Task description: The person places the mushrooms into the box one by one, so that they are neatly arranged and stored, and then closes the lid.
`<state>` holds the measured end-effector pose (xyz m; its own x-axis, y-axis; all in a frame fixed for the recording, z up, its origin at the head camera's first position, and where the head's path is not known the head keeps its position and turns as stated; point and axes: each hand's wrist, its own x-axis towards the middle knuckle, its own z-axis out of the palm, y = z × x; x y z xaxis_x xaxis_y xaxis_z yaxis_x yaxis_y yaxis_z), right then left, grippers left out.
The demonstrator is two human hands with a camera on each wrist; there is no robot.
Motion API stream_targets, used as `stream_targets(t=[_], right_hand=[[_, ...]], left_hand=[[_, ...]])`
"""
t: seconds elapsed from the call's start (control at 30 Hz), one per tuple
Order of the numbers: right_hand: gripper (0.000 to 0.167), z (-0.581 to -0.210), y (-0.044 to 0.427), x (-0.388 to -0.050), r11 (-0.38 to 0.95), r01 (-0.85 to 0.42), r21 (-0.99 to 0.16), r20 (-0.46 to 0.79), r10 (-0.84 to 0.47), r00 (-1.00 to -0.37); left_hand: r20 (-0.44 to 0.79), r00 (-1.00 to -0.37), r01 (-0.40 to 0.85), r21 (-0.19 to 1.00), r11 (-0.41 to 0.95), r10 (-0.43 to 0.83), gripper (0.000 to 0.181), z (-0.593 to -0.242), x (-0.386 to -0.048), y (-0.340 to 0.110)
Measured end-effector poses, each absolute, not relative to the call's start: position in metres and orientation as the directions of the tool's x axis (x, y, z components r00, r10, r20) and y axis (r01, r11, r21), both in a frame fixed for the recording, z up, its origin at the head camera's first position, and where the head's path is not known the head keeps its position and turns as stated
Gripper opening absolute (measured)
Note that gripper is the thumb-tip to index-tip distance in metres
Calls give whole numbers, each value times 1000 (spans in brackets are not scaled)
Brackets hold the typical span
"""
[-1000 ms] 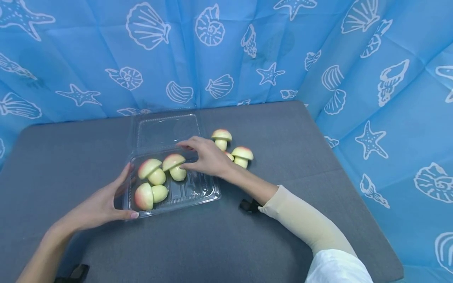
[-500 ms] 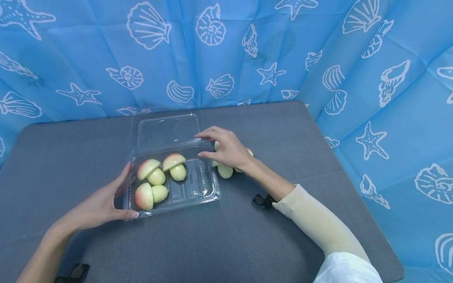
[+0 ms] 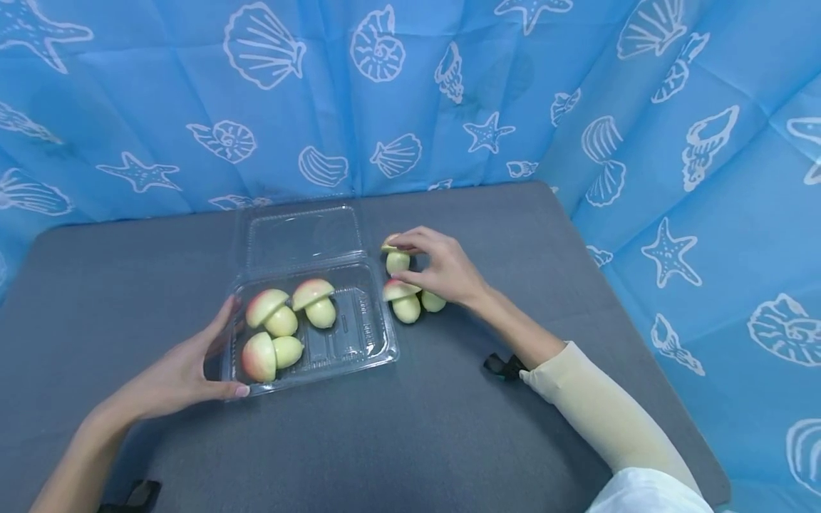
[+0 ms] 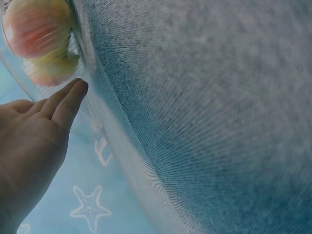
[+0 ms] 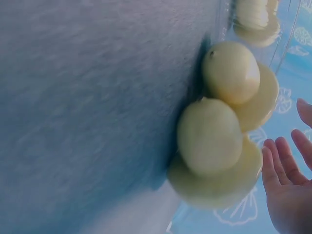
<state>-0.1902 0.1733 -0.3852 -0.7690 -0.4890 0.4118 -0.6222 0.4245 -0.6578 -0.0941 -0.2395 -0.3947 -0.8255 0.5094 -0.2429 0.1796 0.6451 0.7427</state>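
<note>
A clear plastic clamshell container lies with its lid folded back. Inside its left half are three mushroom-shaped pieces, pale green with pinkish caps. My left hand touches the container's left side, thumb at the front corner and fingers along the side; the left wrist view shows those fingers straight. Over three more toy mushrooms right of the container hovers my right hand, thumb and fingers apart. In the right wrist view, two mushrooms stand close together, and that hand holds nothing visible.
A grey cloth-covered table bears everything. Behind it and along the right hangs a blue curtain with white shell prints. Black straps show by both wrists.
My right hand has withdrawn from the container's interior and moved right, over the loose mushrooms. The left hand and the three mushrooms in the container have stayed in place.
</note>
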Motion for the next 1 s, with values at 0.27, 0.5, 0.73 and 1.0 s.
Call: stream_targets(t=[0.27, 0.5, 0.73, 1.0], right_hand=[[46, -387, 194, -179, 478, -590, -651, 393, -452, -801], [44, -390, 210, -170, 529, -559, -638, 363, -433, -825], [51, -395, 221, -161, 603, -510, -613, 303, -417, -857], [57, -404, 226, -150, 691, -450, -566, 245, -380, -892]], left_hand=[[-242, -827, 183, 736, 651, 507, 129, -396, -92, -240], [-246, -826, 179, 738, 650, 507, 129, -396, -94, -239], [-254, -826, 177, 731, 659, 504, 130, -395, -96, -240], [-241, -827, 175, 748, 640, 508, 129, -395, -93, -241]])
